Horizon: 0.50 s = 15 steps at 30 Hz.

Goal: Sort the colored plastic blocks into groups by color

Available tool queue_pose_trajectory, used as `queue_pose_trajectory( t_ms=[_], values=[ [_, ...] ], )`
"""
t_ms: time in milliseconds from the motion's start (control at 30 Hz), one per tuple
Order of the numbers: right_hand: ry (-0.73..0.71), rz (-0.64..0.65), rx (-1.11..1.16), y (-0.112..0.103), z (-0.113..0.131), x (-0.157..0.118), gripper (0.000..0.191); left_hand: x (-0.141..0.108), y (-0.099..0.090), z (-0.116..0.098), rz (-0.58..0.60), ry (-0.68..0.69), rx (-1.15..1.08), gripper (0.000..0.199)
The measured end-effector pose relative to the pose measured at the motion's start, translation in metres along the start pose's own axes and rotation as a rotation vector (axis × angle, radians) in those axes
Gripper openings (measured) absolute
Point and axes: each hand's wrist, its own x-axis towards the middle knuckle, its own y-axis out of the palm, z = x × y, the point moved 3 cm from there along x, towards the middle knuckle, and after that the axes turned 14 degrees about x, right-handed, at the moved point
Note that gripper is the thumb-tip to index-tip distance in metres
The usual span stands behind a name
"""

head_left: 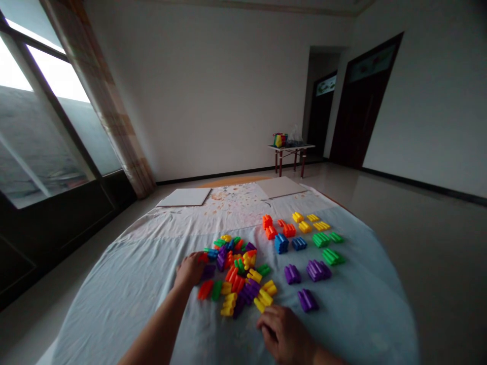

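A mixed pile of colourful plastic blocks (pixel 238 271) lies on the cloth-covered table (pixel 144 284). At the pile's left edge is my left hand (pixel 190 269), its fingers on or beside a red block (pixel 204 257); its grip is unclear. Just below the yellow blocks (pixel 263 300) at the pile's lower right rests my right hand (pixel 279 327), fingers curled, with nothing visible in them. Right of the pile sit groups by colour: red (pixel 270 232), blue (pixel 281 244), yellow (pixel 305 227), green (pixel 333 256) and purple (pixel 318 270).
Two flat boards lie at the table's far side, a white one (pixel 185 197) at left and a beige one (pixel 280 187) at right. Beyond, a small table (pixel 291 148) bears a colourful item (pixel 280 140) and a clear plastic bag (pixel 295 136).
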Motion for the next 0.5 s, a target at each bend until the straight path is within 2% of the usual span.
queue_pose_trajectory(
  t_ms=[333,400,500],
  values=[
    [0.008,-0.001,-0.013,0.0,0.002,-0.001,0.02,-0.037,0.007,-0.017,0.152,0.06,-0.244,0.027],
    [0.008,-0.004,-0.008,-0.001,0.003,-0.001,0.021,-0.043,0.003,-0.012,0.126,0.027,-0.3,0.032],
    [0.003,0.012,0.008,-0.002,0.005,-0.001,0.021,-0.053,-0.006,0.006,0.006,-0.101,-0.318,0.043]
  ],
)
